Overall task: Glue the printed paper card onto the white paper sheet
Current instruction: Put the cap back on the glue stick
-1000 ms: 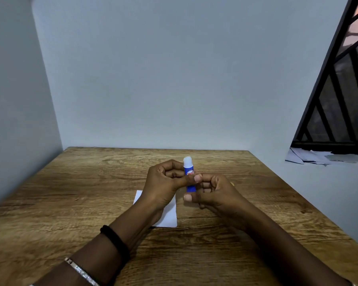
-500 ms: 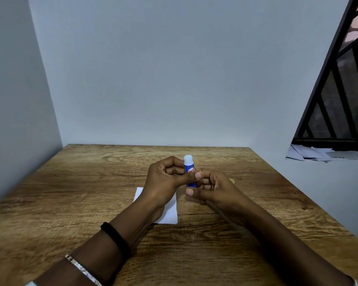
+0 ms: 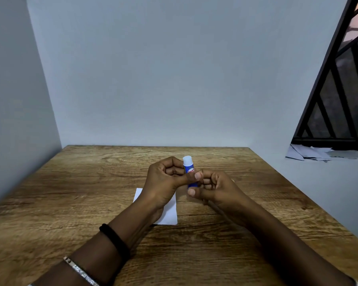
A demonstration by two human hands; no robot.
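item 1, left hand (image 3: 163,180): raised above the counter (image 3: 70,193), fingers curled round the upper half of a glue stick (image 3: 189,169), thumb laid across its printed label. i log this hand as gripping the stick.

item 2, right hand (image 3: 214,188): just beside the left hand and touching it at the thumb, fingers curled in. its fingertips sit at the lower blue end of the stick and its thumb tip just under the base. i read it as pinching that lower end, though the contact is partly hidden by the left thumb.

item 3, glue stick: upright between the two hands, with a blue body and a red and white label. its white top end stands clear above the left hand's knuckles. i cannot tell whether that white end is a cap or bare glue.

item 4, white paper sheet (image 3: 171,212): flat on the counter beneath the left hand and wrist, which cover much of it. one corner shows left of the wrist, and the near edge shows between the two forearms.

item 5, left forearm: black band (image 3: 115,242) at the wrist, and a silver bangle (image 3: 81,272) nearer me.

item 6, beyond the right hand, well apart: loose papers (image 3: 310,154) on a sill under a black window grille (image 3: 339,89).
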